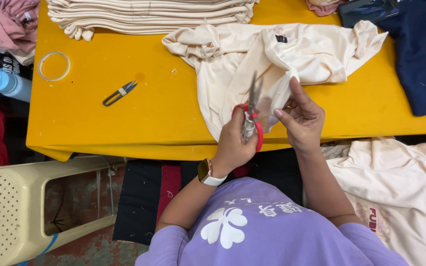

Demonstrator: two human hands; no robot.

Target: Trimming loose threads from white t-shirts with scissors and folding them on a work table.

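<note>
Head cam shows the left hand (pixel 232 143) clenched round red scissors (pixel 251 118), blades up at a cream shirt (pixel 272 64) on the yellow desk (pixel 124 128); right hand (pixel 301 120) fingers pinch its hem; folded stack (pixel 149 15) up top looks done, one more shirt (pixel 395 187) waits by the lap, so I'd guess midway.

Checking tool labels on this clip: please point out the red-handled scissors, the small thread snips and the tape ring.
red-handled scissors (pixel 258 129), head view, on the red handle loop.
thread snips (pixel 119 93), head view, on the middle of the dark body.
tape ring (pixel 43 73), head view, on its left rim.
</note>
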